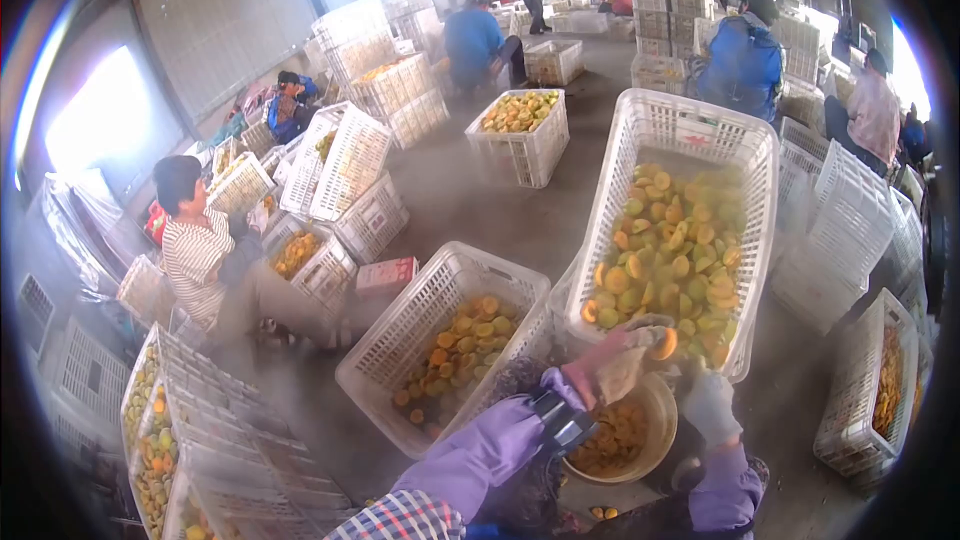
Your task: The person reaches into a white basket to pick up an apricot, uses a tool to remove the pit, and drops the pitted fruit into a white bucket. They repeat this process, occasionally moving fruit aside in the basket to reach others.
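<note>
My left hand (607, 368), in a pinkish-tan glove below a purple sleeve, pinches an orange apricot half (663, 344) at its fingertips. Under it stands a pale bucket (665, 420) with cut orange pieces (612, 440) inside. My right hand (713, 410), in a whitish glove, is at the bucket's right, its curled fingers near the lower rim of a big white crate (770, 230). What those fingers hold is hidden by blur. Many green-orange apricot halves (665, 260) fill that tilted crate.
Another white crate (375, 370) with apricot pieces stands to the left. A seated person (195, 250) in stripes works beyond it. Stacked crates (220, 450) are at lower left; a crate of orange pieces (850, 420) stands at right. More people and crates (520, 145) are farther back.
</note>
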### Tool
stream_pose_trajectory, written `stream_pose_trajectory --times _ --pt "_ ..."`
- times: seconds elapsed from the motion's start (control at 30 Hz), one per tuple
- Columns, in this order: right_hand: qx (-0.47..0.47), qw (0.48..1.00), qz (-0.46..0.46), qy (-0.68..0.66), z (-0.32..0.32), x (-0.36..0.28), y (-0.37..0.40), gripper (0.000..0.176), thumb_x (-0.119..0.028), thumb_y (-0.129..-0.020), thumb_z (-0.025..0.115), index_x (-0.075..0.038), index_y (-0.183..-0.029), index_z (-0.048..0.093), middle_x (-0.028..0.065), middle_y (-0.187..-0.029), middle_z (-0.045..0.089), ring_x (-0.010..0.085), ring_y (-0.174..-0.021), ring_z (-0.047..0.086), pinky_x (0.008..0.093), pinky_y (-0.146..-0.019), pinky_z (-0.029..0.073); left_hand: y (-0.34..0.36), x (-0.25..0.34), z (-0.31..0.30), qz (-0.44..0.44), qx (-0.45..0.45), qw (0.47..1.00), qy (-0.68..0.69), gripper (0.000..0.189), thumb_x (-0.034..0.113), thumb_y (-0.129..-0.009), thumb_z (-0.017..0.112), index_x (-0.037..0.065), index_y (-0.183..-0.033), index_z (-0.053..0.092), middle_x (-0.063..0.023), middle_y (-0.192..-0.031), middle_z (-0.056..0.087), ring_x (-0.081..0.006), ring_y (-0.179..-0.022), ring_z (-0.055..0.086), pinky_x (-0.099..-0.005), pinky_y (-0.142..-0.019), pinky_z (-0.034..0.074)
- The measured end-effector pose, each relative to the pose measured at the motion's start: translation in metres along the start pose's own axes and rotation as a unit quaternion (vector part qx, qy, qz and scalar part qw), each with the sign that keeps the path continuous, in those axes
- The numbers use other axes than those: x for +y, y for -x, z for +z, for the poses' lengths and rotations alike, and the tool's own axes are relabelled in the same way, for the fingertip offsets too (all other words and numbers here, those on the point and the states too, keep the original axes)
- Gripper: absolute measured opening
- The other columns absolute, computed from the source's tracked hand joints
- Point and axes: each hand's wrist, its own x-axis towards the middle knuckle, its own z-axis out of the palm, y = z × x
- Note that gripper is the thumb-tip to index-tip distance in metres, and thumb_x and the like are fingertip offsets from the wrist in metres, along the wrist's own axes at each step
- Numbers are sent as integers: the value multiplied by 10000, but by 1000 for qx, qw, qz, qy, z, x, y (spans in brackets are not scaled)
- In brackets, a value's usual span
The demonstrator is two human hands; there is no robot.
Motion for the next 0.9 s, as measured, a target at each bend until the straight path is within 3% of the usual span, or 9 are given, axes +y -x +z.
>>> stream_pose_trajectory --times 0.17,0.23,0.3,0.33,0.43,0.5,0.7,0.73,0.9 --pt "36 999 -21 4 -2 -10 -17 178 -161 -843 571 -82 -993 514 168 -690 632 393 -648 621 485 -571 473 -17 11 2 8 26 997 -74 281 173 -899 626 54 -1145 563 -68 -1017 615 -198 -889 619 -330 -755 535" --pt "48 998 -27 18 8 -8 -26 166 -156 -849 570 -80 -974 491 165 -665 622 394 -609 611 484 -537 464 -11 7 -13 15 20 998 -53 289 165 -887 645 47 -1138 566 -60 -1005 624 -194 -893 618 -330 -766 530" --pt "66 997 -43 14 16 -8 -35 163 -154 -854 567 -76 -973 487 159 -654 615 394 -597 606 480 -528 461 -9 -5 -32 48 81 995 -15 295 125 -879 653 41 -1145 557 -54 -1006 619 -175 -919 609 -315 -819 504" --pt "75 994 -41 -63 13 -14 -39 180 -132 -857 565 -73 -1006 481 154 -653 606 389 -592 602 479 -525 459 -9 -9 -41 41 93 995 -4 293 120 -882 648 40 -1148 555 -53 -1010 613 -172 -932 603 -312 -836 494" --pt "64 994 -87 25 21 -16 -52 225 -104 -843 578 -67 -1038 472 151 -673 603 377 -599 607 468 -526 462 -8 2 -43 44 103 994 15 275 105 -894 627 40 -1150 550 -55 -1046 593 -166 -976 578 -312 -882 469" --pt "20 999 -43 -8 25 -18 -57 270 -84 -815 599 -63 -1053 472 146 -705 612 358 -609 616 449 -534 466 -6 8 -42 50 117 991 29 273 102 -898 622 38 -1152 546 -57 -1064 587 -164 -995 571 -312 -887 466" --pt "-2 996 -88 13 27 -38 -59 314 -137 -788 647 -68 -1053 493 109 -698 619 324 -615 632 404 -538 468 -4 10 -48 12 69 997 32 435 75 -904 595 -9 -1312 470 -96 -1192 532 -175 -1076 535 -317 -940 446" --pt "-56 993 -76 70 50 -18 -62 268 -165 -783 660 -87 -1014 549 90 -703 624 297 -626 638 382 -549 471 -6 7 -52 15 59 998 24 443 69 -902 592 -14 -1318 465 -99 -1195 531 -173 -1079 533 -313 -941 444" --pt "0 986 -151 64 60 -26 -59 138 -170 -783 635 -116 -910 632 71 -780 619 262 -658 626 376 -554 474 -5 4 -56 58 42 997 -21 461 48 -880 596 -32 -1316 468 -106 -1167 549 -171 -1061 541 -297 -933 444"
